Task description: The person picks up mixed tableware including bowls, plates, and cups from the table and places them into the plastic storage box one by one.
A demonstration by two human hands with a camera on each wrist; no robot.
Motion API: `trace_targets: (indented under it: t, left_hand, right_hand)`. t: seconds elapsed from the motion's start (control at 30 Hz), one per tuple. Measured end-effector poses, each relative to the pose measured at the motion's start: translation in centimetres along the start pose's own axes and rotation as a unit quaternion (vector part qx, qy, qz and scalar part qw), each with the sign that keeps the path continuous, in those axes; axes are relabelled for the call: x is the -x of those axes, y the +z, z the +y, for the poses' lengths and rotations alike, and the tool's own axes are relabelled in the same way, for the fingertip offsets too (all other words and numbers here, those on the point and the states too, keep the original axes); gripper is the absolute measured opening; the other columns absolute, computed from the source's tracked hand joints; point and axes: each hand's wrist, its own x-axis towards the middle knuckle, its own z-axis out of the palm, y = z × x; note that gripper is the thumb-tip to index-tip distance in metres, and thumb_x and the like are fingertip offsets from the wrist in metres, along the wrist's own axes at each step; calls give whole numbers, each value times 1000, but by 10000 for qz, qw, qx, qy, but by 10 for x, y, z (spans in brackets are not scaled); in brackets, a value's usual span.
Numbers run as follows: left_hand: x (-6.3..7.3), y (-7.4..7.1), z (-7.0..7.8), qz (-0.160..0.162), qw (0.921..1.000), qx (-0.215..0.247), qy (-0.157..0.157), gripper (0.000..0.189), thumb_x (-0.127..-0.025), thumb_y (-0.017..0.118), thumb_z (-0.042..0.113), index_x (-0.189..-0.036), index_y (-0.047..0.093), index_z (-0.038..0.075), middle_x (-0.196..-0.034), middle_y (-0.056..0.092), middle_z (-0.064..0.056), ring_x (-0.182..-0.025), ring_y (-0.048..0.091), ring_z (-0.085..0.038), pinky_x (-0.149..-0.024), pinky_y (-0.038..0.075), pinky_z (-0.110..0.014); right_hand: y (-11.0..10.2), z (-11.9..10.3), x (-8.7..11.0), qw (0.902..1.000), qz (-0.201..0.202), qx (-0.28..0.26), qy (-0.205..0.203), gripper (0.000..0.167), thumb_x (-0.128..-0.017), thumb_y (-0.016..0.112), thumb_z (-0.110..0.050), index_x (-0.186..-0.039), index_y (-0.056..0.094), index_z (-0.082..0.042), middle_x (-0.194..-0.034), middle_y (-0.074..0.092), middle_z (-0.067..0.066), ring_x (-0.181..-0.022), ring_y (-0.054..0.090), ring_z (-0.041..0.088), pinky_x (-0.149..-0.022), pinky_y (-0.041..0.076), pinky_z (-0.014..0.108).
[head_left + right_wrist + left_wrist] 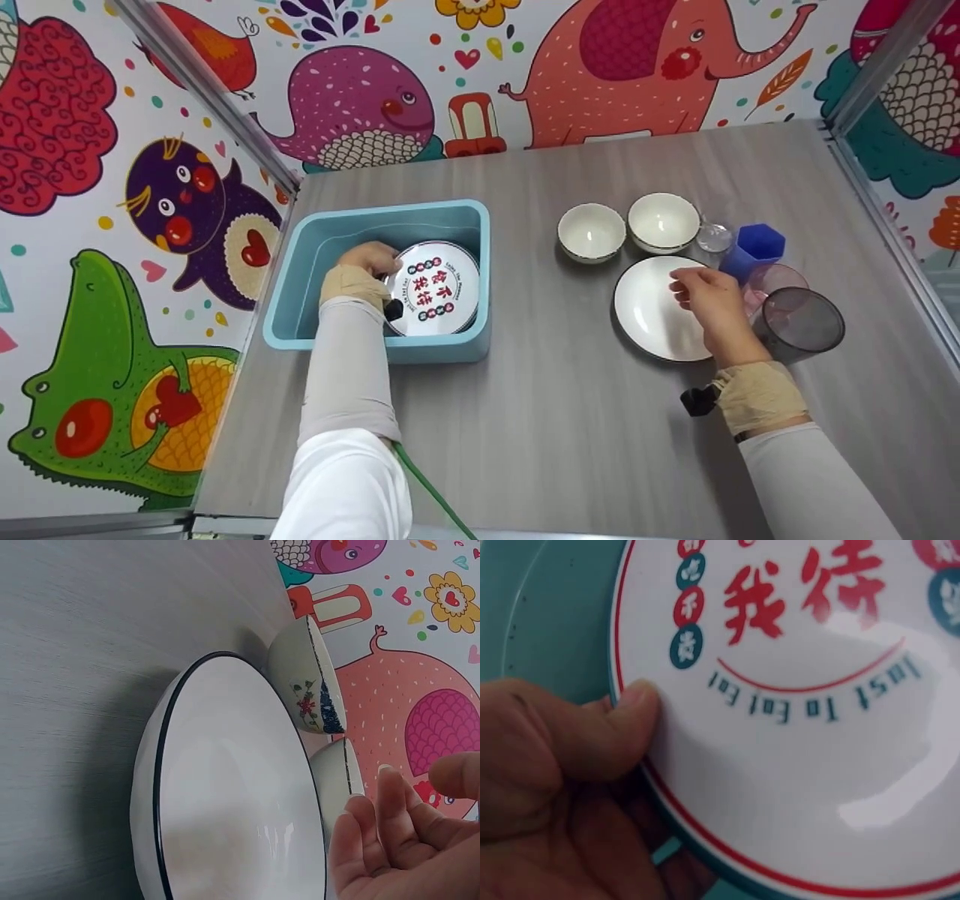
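Note:
Inside the blue plastic tub [484,300], my left hand [367,259] pinches the rim of a white plate [439,289] printed with red characters. In the left wrist view the thumb lies over the red-lined edge of this plate [795,765] and the fingers are below it. My right hand [712,304] is over the right side of a plain white plate [652,307] with a dark rim, its fingers loosely bent and holding nothing. In the right wrist view that hand [405,840] is apart from the plain plate [232,765].
Two white bowls [591,231] [664,221] stand behind the plain plate. To their right are a clear glass [714,237], a blue cup [754,249], a pink glass [776,281] and a dark grey glass [801,322]. Printed wall panels [480,67] border the table [540,420].

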Motion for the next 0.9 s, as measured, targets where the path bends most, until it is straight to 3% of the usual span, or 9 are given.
trace_targets:
  t: [0.23, 0.47, 0.67, 0.9]
  left_hand:
    - [-4, 5, 2, -94, 9992, 155, -368, 25, -102, 56, 23, -114, 63, 2, -94, 57, -6, -91, 55, -22, -76, 47, -29]
    - [-5, 7, 2, 194, 9991, 59, -372, 15, -97, 62, 20, -98, 66, 6, -86, 57, -3, -89, 54, -21, -77, 46, -29]
    - [-6, 12, 1, 552, 9933, 652, -772, 8, -92, 66, 15, -91, 71, 8, -77, 59, 0, -81, 56, -19, -69, 49, -29]
    - [-10, 13, 1, 485, 9893, 841, -1092, 10, -93, 65, 16, -85, 68, 11, -80, 60, -2, -80, 58, -20, -66, 50, -31]
  right_hand:
    - [-1, 0, 1, 10000, 16, 0, -13, 28, -104, 49, -15, -116, 62, 6, -73, 62, -15, -72, 58, 3, -72, 51, 19]
    - [-1, 1, -1, 9999, 29, 28, 98, 29, -104, 48, -16, -118, 61, 5, -74, 61, -14, -74, 59, 4, -75, 52, 20]
    - [-2, 1, -1, 9997, 114, -134, 148, 27, -103, 50, -15, -115, 63, 5, -73, 62, -13, -72, 59, 4, -74, 52, 21]
    - [-3, 1, -1, 9992, 259, -275, 95, 28, -103, 50, -13, -117, 63, 8, -71, 62, -13, -69, 58, 3, -70, 52, 19]
